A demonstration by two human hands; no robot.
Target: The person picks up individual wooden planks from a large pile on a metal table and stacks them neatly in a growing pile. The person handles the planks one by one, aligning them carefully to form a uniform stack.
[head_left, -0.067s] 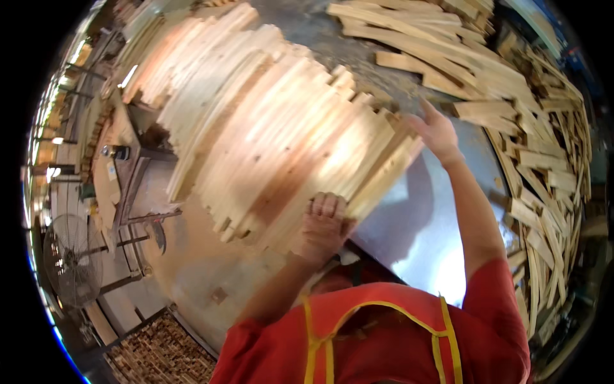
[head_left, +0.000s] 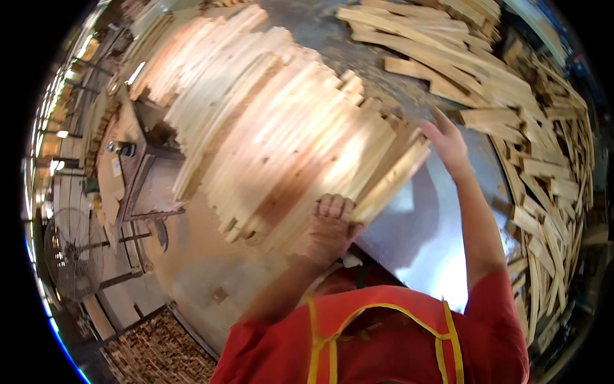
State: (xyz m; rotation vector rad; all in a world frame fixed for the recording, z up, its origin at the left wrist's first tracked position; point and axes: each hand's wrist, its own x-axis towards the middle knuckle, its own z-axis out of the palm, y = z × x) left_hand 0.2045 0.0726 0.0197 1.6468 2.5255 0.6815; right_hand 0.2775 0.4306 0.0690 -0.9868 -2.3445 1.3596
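Pale wooden boards (head_left: 281,141) lie side by side in a wide layer before me, their ends uneven. At its right edge a light wooden board (head_left: 391,182) lies slanting away from me. My left hand (head_left: 330,224) is closed over the near ends, fingers bent on top and thumb against that board's near end. At the far end is my right hand (head_left: 449,146), its thumb touching the board and its index finger stretched out past it. Its remaining fingers are mostly hidden.
A shiny metal surface (head_left: 416,237) extends to the right of the layer. Beyond it is a heap of loose wooden pieces (head_left: 543,173). At left stand a table (head_left: 137,173) and a fan (head_left: 73,253). A crate of small wood blocks (head_left: 160,349) sits lower left.
The whole view has shifted slightly, so everything sits a little further right. Both hands keep their places at the two ends of the board.
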